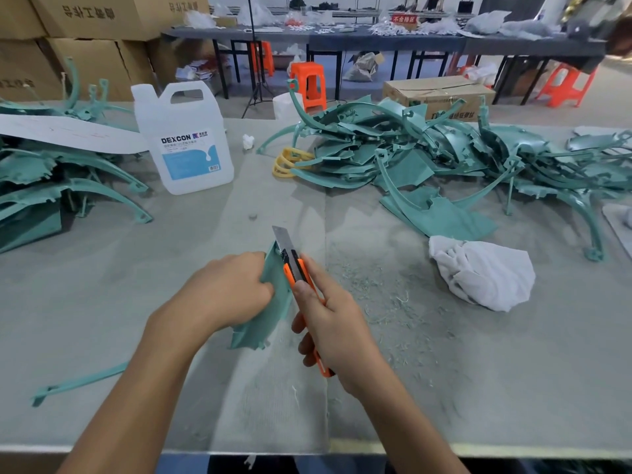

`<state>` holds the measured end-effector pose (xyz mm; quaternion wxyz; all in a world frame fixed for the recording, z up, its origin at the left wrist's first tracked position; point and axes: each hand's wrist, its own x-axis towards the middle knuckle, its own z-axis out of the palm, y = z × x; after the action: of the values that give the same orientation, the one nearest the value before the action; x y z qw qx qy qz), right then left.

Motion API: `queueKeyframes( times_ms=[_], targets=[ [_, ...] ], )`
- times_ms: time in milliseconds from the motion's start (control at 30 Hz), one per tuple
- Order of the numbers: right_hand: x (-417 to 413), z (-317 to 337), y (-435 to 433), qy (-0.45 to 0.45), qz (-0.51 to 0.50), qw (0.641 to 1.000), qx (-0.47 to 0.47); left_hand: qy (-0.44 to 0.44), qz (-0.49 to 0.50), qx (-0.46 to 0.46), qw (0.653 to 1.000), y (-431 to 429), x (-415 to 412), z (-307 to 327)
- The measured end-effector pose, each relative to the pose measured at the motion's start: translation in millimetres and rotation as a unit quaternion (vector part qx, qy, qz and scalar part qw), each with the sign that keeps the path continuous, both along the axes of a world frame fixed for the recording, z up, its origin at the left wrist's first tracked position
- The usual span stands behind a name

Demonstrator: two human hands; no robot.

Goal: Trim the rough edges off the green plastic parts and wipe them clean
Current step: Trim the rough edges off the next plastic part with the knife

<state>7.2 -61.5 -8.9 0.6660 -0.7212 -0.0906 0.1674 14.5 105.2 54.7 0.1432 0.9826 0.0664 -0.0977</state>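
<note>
Head view. A person's left hand (232, 289) grips a flat green plastic part (263, 326) above the near middle of the grey work table (119, 302), fingers curled over its upper left edge. The right hand (333, 323) is closed round an orange utility knife (294, 266), thumb lying along the handle; the extended blade (282, 239) points away from the person and lies against the part's upper right edge. The two hands are close together, with the part and the knife between them. Fine green shavings (386, 295) are scattered on the table just to the right of the hands. A crumpled white cloth (482, 275) lies further right, near a large heap of green parts (427, 148), with a yellow plastic piece (287, 162) at the heap's left edge. A second heap of green parts (51, 179) sits at far left, with a long white sheet (68, 133) across it. A translucent jug labelled DEXCON (184, 142) stands upright between the heaps. A single curved green strip (82, 379) lies at lower left. Behind are cardboard boxes (85, 29) and orange stools (309, 83).
</note>
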Motion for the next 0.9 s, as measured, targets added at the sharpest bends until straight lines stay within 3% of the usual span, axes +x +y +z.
queueKeyframes(
  times_ms=[200,267,367,467,733,900],
  targets=[
    [5.6,-9.4,1.1,0.051,0.000,0.998,0.030,-0.005,0.006,-0.014,1.000,4.0,-6.0,-6.8],
    [5.6,-14.5,-3.9,0.023,0.000,0.999,-0.023,-0.008,0.012,-0.017,1.000,6.1,-6.5,-8.8],
    [13.0,-16.3,-17.4,-0.037,0.028,0.983,-0.176,-0.010,0.014,-0.022,1.000,8.0,-5.6,-9.5],
    [16.6,-17.2,-31.2,-0.022,0.055,0.960,-0.274,-0.002,0.005,-0.009,1.000,4.7,-6.5,-10.7],
    [5.4,6.8,-25.2,-0.078,-0.005,0.988,-0.132,-0.009,-0.007,0.017,1.000,-2.8,-6.1,-9.0],
    [8.0,-0.7,-20.2,-0.055,0.018,0.981,-0.185,-0.014,0.004,0.008,1.000,-0.5,-6.1,-9.3]
  ],
)
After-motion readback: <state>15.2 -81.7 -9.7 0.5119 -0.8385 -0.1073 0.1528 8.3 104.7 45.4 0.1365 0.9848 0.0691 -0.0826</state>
